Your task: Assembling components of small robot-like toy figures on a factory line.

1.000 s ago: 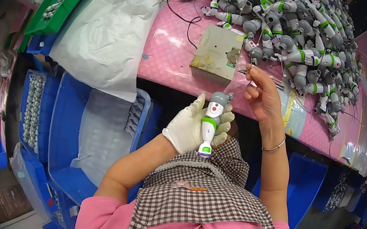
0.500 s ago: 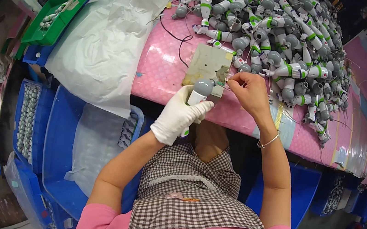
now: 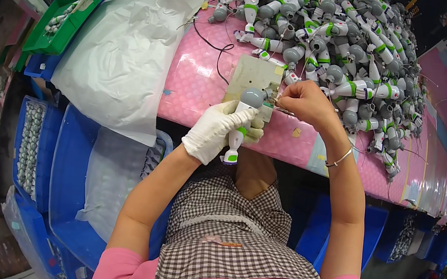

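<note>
My left hand [image 3: 217, 132], in a white glove, is wrapped around a toy robot arm [image 3: 238, 136]. The piece is white with green trim, and its grey ball [image 3: 252, 97] points away from me over the table edge. My bare right hand [image 3: 304, 101] is closed in a pinch beside a small metal fixture [image 3: 270, 92]. Something thin, like a wire, runs by its fingertips, but what they grip is too small to make out. The fixture sits on a worn, pale square plate [image 3: 248, 78] just beyond the grey ball.
A large heap of similar toy arms [image 3: 354, 49] with loose wires covers the far right table. White sheeting [image 3: 127, 53] drapes the left side, next to a green tray [image 3: 72, 21]. A black cable [image 3: 220, 54] leads to the plate. Blue bins [image 3: 71, 198] stand at my left.
My left hand has turned the toy arm more upright and brought its ball slightly nearer the fixture; more of its lower end shows. My right hand stays pinched by the fixture, its wrist shifted right.
</note>
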### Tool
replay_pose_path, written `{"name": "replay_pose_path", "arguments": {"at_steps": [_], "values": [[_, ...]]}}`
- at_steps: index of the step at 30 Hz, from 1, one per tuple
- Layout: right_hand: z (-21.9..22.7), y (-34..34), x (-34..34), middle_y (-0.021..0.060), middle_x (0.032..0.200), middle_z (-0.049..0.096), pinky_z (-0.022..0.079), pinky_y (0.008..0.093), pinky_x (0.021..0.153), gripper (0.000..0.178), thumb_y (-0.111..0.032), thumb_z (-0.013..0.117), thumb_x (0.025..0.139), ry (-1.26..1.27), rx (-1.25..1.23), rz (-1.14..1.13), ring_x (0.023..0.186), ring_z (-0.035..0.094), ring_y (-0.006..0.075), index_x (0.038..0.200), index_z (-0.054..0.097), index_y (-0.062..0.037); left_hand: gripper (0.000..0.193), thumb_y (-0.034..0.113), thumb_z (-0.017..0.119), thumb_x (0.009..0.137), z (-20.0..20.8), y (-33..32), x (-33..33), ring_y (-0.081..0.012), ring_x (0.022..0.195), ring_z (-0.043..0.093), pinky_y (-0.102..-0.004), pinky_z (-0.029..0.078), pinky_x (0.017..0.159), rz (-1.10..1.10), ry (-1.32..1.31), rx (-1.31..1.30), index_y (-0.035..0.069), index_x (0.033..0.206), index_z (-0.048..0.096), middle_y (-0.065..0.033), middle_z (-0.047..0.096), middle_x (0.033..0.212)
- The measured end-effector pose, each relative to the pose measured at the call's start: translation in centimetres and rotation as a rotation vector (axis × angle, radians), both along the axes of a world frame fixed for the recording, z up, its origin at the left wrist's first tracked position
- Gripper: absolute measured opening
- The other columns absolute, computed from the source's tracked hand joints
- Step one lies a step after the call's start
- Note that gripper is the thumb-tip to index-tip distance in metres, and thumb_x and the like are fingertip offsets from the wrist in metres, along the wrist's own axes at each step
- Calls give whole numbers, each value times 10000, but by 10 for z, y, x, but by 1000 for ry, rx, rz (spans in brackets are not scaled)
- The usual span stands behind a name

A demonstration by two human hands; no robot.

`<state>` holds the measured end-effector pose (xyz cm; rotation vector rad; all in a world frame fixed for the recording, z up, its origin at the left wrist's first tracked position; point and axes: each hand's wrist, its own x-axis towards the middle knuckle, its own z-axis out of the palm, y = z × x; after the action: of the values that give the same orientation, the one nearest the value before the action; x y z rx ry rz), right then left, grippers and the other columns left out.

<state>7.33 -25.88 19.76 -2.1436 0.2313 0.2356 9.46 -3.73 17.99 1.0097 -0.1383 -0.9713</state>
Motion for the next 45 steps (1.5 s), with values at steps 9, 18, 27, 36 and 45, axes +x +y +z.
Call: {"name": "replay_pose_path", "arguments": {"at_steps": [9, 18, 27, 36, 45], "values": [[-7, -2, -2, -28, 563, 516, 338, 210, 426, 163, -150, 622, 770, 65, 199, -22, 487, 433, 39, 670, 598, -23, 306, 212, 584, 895, 0, 2, 1, -186, 771, 610, -332, 522, 723, -8, -5, 23, -19, 1088, 529, -85, 600, 894], [1, 2, 4, -32, 540, 491, 308, 219, 434, 193, -157, 637, 755, 77, 76, 7, 488, 420, 41, 622, 585, -27, 260, 193, 577, 898, -4, 1, 1, -179, 738, 601, -311, 515, 695, 12, -9, 9, -15, 1050, 544, -80, 596, 849], [2, 1, 3, -30, 531, 495, 307, 220, 429, 192, -165, 635, 751, 91, 83, -1, 474, 416, 43, 627, 588, -26, 261, 199, 587, 893, -2, 1, 0, -180, 739, 606, -317, 526, 693, 18, 12, -6, -9, 1047, 552, -75, 599, 851], [-14, -2, 1, 0, 543, 522, 312, 213, 428, 195, -148, 612, 740, 125, 361, -44, 458, 424, 52, 610, 581, -7, 279, 190, 597, 885, -5, 1, -1, -162, 768, 604, -317, 531, 712, 25, 10, 1, -9, 1074, 547, -76, 598, 877], [9, 5, 12, -10, 490, 486, 292, 237, 419, 234, -170, 622, 704, 65, -57, 30, 443, 414, 57, 540, 533, -28, 279, 184, 591, 889, -4, 0, 2, -157, 771, 603, -322, 532, 715, 23, 1, -19, -13, 1080, 542, -69, 598, 882]]}}
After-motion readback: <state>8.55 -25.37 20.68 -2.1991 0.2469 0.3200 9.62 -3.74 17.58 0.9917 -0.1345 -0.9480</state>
